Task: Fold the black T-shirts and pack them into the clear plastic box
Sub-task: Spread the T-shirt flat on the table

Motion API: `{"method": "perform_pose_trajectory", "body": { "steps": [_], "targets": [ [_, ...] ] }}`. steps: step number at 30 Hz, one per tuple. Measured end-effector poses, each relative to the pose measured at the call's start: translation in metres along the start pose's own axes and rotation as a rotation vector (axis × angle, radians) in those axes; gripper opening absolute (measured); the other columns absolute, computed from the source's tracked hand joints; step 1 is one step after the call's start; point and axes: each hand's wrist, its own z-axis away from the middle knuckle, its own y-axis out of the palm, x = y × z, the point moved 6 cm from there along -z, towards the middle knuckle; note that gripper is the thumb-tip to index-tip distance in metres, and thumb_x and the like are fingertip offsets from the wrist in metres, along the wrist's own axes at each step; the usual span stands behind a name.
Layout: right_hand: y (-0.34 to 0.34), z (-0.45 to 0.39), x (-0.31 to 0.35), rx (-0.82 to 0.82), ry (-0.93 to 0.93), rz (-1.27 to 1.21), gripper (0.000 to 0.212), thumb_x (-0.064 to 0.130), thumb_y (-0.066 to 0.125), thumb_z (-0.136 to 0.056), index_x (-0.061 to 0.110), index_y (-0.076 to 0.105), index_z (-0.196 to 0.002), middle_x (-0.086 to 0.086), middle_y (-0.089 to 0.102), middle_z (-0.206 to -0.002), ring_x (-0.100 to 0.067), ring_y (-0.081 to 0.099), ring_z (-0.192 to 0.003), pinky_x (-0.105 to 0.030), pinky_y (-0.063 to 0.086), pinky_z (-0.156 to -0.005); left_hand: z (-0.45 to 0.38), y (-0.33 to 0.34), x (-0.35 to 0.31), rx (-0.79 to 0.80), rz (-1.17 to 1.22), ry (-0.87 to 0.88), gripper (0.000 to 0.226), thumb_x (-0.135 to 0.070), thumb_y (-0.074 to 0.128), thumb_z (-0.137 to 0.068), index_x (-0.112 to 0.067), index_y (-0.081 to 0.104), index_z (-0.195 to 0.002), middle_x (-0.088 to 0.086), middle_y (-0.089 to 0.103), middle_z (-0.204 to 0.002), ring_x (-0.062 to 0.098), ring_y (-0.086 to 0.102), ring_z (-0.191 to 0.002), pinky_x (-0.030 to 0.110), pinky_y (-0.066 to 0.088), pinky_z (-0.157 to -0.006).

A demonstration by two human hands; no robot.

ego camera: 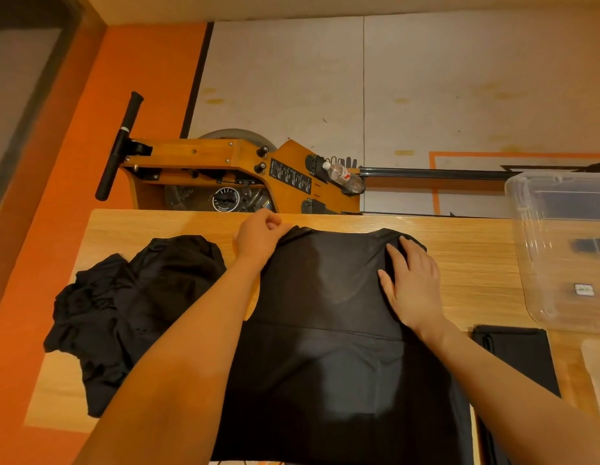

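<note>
A black T-shirt [325,330] was spread on the counter [476,263]; its shoulder was pinched by the left hand [260,238] for folding, while it was pinned flat by the spread right hand [414,283].

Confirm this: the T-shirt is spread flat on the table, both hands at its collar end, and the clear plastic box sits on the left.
Not quite: the head view shows the clear plastic box on the right of the table; a heap of black clothes lies left.

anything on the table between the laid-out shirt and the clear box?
Nothing visible. Bare table lies between the T-shirt and the clear plastic box on its right. The box's open top looks unobstructed.
</note>
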Motion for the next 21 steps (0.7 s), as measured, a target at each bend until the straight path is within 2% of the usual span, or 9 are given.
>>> {"method": "perform_pose_trajectory", "body": {
  "steps": [5,10,14,18,21],
  "targets": [
    [-0.006,0.000,0.006,-0.088,-0.018,-0.034,0.050,0.037,0.040,-0.094,0.008,0.057,-0.131,-0.021,0.047,-0.142,-0.037,0.040,-0.131,-0.053,0.033,-0.106,0.003,0.004,-0.001,0.017,-0.097,0.008,0.015,-0.038,0.076,-0.078,-0.027,0.065,-0.080,-0.009,0.063,-0.082,0.012,0.058,-0.086,0.042,0.037,-0.091],
    [-0.007,-0.008,0.030,-0.124,-0.106,-0.055,0.048,0.037,0.040,-0.094,0.010,0.058,-0.130,-0.016,0.049,-0.142,-0.031,0.037,-0.133,-0.051,0.033,-0.107,0.004,0.003,-0.008,-0.001,-0.150,0.061,0.015,-0.031,0.069,-0.086,-0.032,0.063,-0.073,-0.013,0.061,-0.077,0.014,0.059,-0.086,0.042,0.040,-0.091],
    [-0.003,-0.017,0.049,-0.116,-0.161,-0.066,0.046,0.036,0.042,-0.095,0.010,0.059,-0.129,-0.015,0.050,-0.142,-0.028,0.036,-0.135,-0.051,0.033,-0.108,0.006,-0.003,-0.005,-0.080,-0.150,0.075,0.009,-0.033,0.063,-0.091,-0.026,0.066,-0.086,-0.009,0.059,-0.092,0.016,0.057,-0.094,0.039,0.036,-0.092],
    [0.004,-0.034,0.071,-0.061,-0.159,-0.126,0.037,0.030,0.057,-0.096,0.010,0.062,-0.127,-0.015,0.049,-0.143,-0.032,0.038,-0.137,-0.051,0.031,-0.110,0.014,-0.011,0.005,-0.143,-0.088,0.049,0.015,-0.041,0.065,-0.088,-0.026,0.065,-0.089,-0.009,0.058,-0.096,0.014,0.056,-0.096,0.038,0.038,-0.092],
    [0.006,-0.051,0.090,-0.015,-0.119,-0.188,0.033,0.031,0.062,-0.094,0.013,0.064,-0.122,-0.015,0.042,-0.149,-0.033,0.030,-0.143,-0.053,0.025,-0.113,0.023,-0.021,0.015,-0.210,-0.090,-0.015,0.021,-0.043,0.064,-0.087,-0.024,0.063,-0.095,-0.004,0.058,-0.103,0.017,0.055,-0.099,0.040,0.039,-0.092]
  ]
}}
